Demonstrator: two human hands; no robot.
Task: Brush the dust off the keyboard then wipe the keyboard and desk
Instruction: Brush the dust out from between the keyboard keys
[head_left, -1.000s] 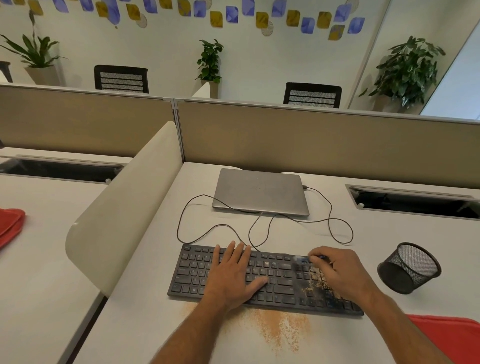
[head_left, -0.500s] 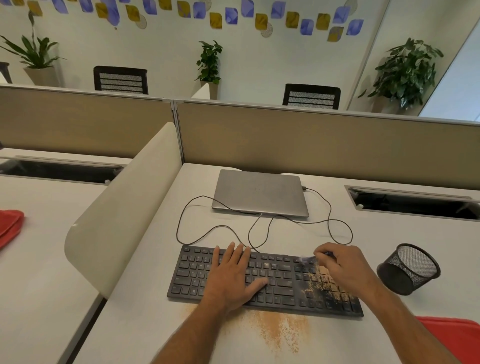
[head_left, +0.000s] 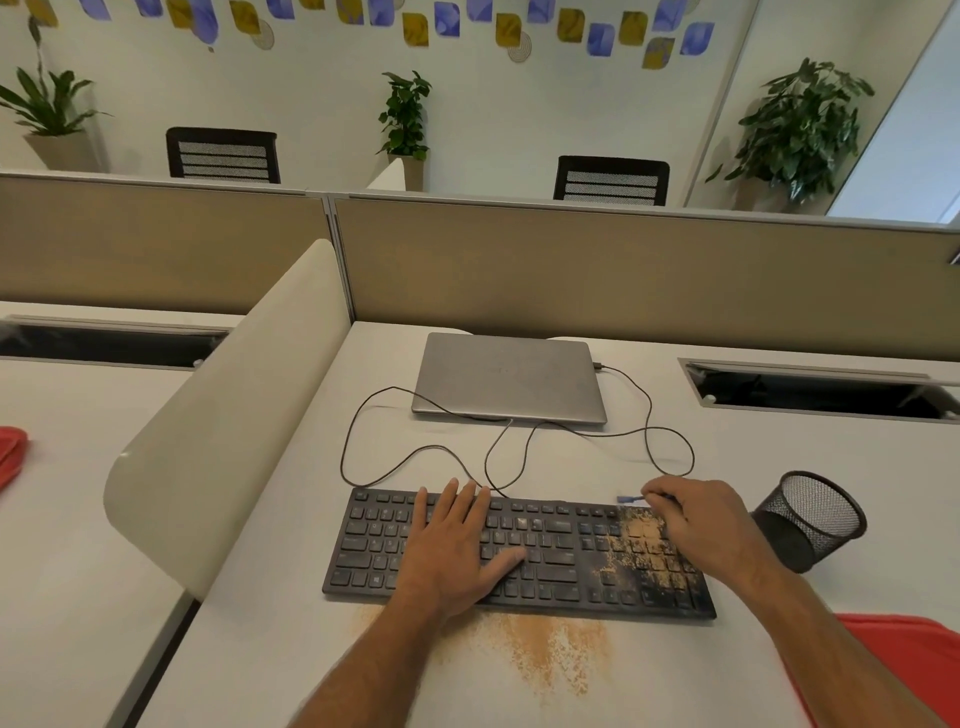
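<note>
A black keyboard (head_left: 374, 540) lies across the white desk (head_left: 291, 639). Orange-brown dust (head_left: 641, 551) covers its right-hand keys, and a bigger patch of dust (head_left: 545, 654) sits on the desk just in front of it. My left hand (head_left: 457, 545) rests flat on the middle keys, fingers spread, holding the keyboard down. My right hand (head_left: 706, 525) is at the keyboard's back right corner, closed on a small brush (head_left: 631, 500); only its bluish tip shows, past the fingers and over the top edge of the keys.
A closed grey laptop (head_left: 511, 376) lies behind the keyboard, with a black cable (head_left: 415, 457) looping between them. A black mesh cup (head_left: 810, 519) stands tilted to the right. A red cloth (head_left: 898, 660) lies at the front right. A curved divider (head_left: 223, 415) borders the left.
My right hand has moved with the brush from the dusty keys back and to the right, to the keyboard's far right corner. The left hand has stayed put.
</note>
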